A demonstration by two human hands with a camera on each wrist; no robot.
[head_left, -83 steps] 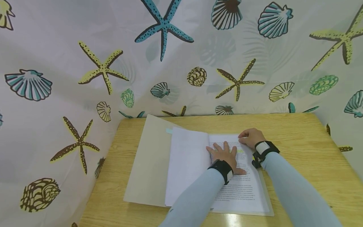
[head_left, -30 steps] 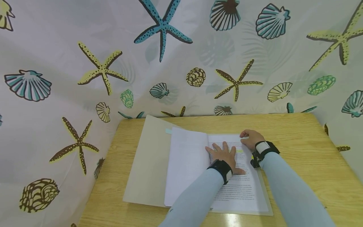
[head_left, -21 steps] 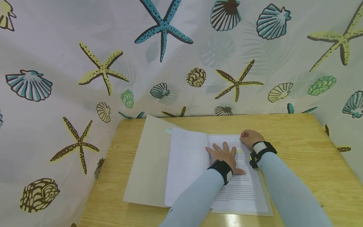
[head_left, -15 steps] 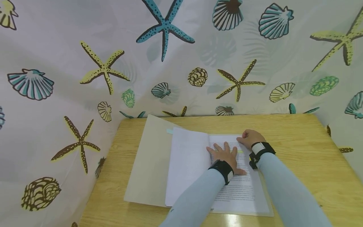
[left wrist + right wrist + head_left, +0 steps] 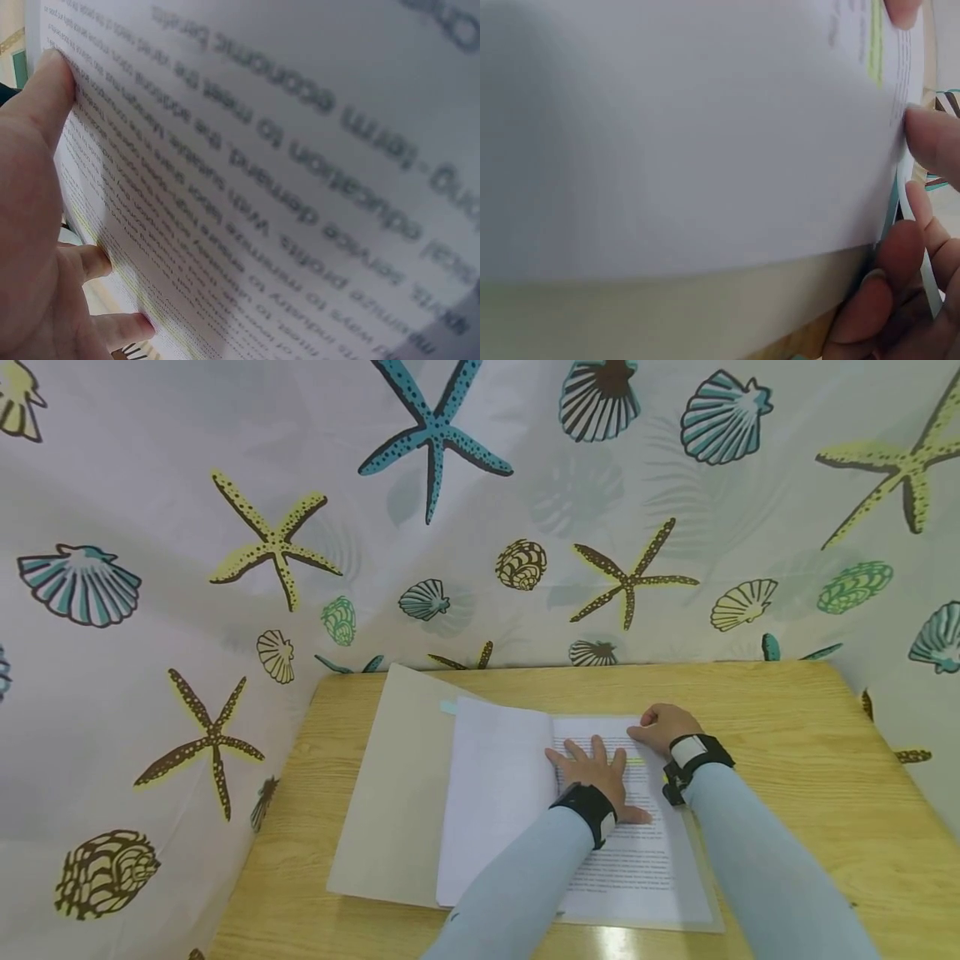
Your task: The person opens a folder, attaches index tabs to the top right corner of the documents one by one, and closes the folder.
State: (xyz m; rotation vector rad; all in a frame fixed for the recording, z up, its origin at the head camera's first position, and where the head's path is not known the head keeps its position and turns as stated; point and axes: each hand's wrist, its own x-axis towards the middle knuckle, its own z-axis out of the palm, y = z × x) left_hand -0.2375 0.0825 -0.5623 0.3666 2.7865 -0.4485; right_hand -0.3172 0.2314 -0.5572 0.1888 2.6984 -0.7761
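Observation:
A booklet of printed sheets lies spread on the table, its left page (image 5: pixel 495 793) blank and its right page (image 5: pixel 622 868) printed, with a yellow highlighted line. My left hand (image 5: pixel 592 772) rests flat on the right page, fingers spread. At that page's upper right edge is my right hand (image 5: pixel 667 727), a fingertip touching the paper and the other fingers curled. In the right wrist view, a thin pale strip (image 5: pixel 930 281) shows between those curled fingers; its kind is hard to tell. A light blue tab (image 5: pixel 447 706) sticks out at the left page's top.
The beige cover (image 5: pixel 397 793) lies opened out to the left. Under everything is a wooden table (image 5: pixel 810 760). A curtain (image 5: pixel 465 552) printed with starfish and shells hangs behind and along the left side.
My right hand drew back slightly about a second ago, its fingers curling together; a fingertip then came down on the page's upper right edge. My left hand has stayed in place.

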